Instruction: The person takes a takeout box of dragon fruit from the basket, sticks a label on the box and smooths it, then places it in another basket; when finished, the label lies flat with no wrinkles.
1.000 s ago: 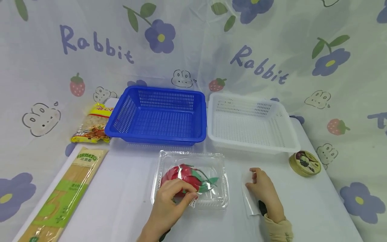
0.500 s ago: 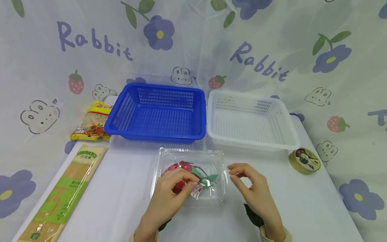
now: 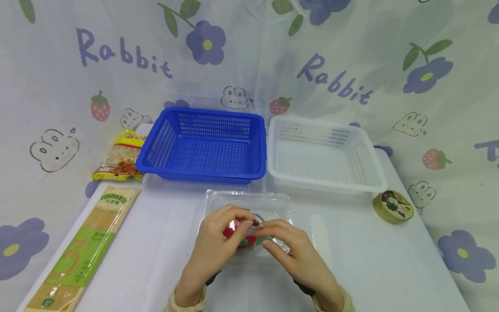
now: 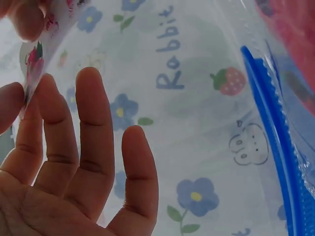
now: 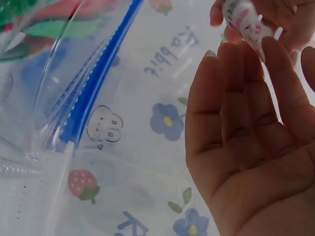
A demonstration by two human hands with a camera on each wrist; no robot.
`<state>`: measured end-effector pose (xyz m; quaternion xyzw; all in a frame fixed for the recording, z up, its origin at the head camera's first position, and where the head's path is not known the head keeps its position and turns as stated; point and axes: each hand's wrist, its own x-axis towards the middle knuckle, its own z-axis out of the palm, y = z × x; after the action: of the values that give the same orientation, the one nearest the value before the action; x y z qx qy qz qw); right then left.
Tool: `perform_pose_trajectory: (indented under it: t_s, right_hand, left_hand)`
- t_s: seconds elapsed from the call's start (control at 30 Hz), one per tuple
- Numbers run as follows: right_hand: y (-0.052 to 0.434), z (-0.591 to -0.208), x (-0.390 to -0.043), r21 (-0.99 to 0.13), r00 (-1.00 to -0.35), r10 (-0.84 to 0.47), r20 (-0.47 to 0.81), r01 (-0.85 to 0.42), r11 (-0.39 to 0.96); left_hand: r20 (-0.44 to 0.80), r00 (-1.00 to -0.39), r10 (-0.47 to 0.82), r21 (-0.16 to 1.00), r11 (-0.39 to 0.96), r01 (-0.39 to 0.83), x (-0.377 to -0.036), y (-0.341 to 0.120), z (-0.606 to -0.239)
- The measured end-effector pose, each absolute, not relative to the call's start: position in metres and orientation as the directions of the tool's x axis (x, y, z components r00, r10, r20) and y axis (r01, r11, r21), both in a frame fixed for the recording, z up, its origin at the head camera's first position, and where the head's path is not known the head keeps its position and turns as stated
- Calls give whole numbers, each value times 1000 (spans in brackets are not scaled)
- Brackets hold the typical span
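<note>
A clear plastic clamshell box (image 3: pixel 249 194) lies on the table with a red and green fruit (image 3: pixel 229 232) inside, which looks like a dragon fruit. Above the box, my left hand (image 3: pixel 214 238) pinches a small white sticker (image 5: pixel 244 20) with pink print between thumb and fingertip. Its other fingers stand out straight in the left wrist view. My right hand (image 3: pixel 298 251) comes in from the right. Its straight fingertips reach the sticker's edge, while the thumb stands apart. The hands hide part of the fruit and box.
Behind the box stand a blue basket (image 3: pixel 199 177) and a white basket (image 3: pixel 327 184). A yellow food bag (image 3: pixel 121 158) and a noodle pack (image 3: pixel 82 249) lie left. A white paper strip (image 3: pixel 321 234) and a round gold tin (image 3: pixel 393 207) lie right.
My right hand has moved left from beside the white strip to the sticker over the box. My left hand keeps its pinch on the sticker and has risen slightly.
</note>
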<state>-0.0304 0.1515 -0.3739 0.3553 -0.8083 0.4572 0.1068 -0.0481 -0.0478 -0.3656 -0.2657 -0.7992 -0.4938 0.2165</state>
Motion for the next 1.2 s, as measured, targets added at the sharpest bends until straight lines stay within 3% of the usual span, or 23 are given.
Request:
perform_pose_trajectory:
  t_s: [0.3,0.4,0.77,0.93,1.2]
  right_hand:
    - [138,-384,-29,-635,-802,-385,456,-597,490]
    - [134,-389,-28,-610,-812,-360,460,-583,536]
    - [122,-413,-30,-538,-786,-282,550,-592,600]
    - [118,-423,-35,-504,-753,-228,617,-601,620]
    - [116,-431,-39,-521,-763,-191,618,-579,628]
  left_hand:
    - [580,-783,224,609,519,600,-49,-47,-378]
    - [604,-762,234,544,578,609,-47,-46,-384]
    - [690,-695,201,386,710,589,-38,-39,-404]
    - [685,-704,189,385,726,570,-39,-35,-411]
    - [681,-716,157,394,746,538,-39,-32,-416]
